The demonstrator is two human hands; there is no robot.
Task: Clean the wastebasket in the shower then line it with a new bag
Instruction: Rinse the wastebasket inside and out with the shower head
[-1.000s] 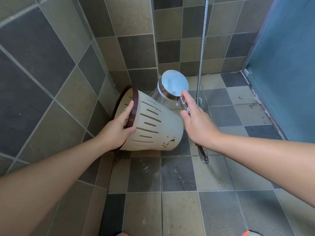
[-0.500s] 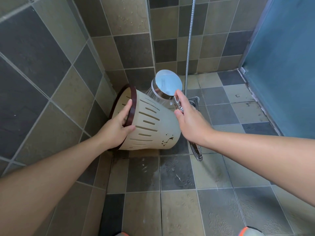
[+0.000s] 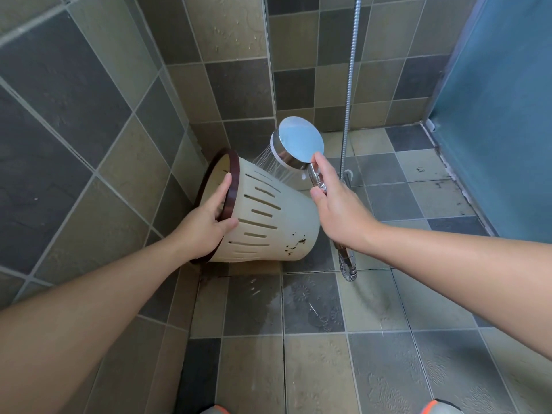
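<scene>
Tipped against the corner wall on the shower floor, the slotted plastic wastebasket (image 3: 268,216), judged light, stiff and wet-slippery, is gripped at its brown rim (image 3: 231,186) by the left hand (image 3: 206,224); the right hand (image 3: 337,210) grips the spraying shower head (image 3: 298,141).

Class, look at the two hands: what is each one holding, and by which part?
Left hand grips the wastebasket by its dark rim. Right hand holds the shower head by its handle.

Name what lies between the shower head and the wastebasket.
Only water spray lies there in the head view, falling from the shower head onto the wastebasket; they do not touch.
</scene>
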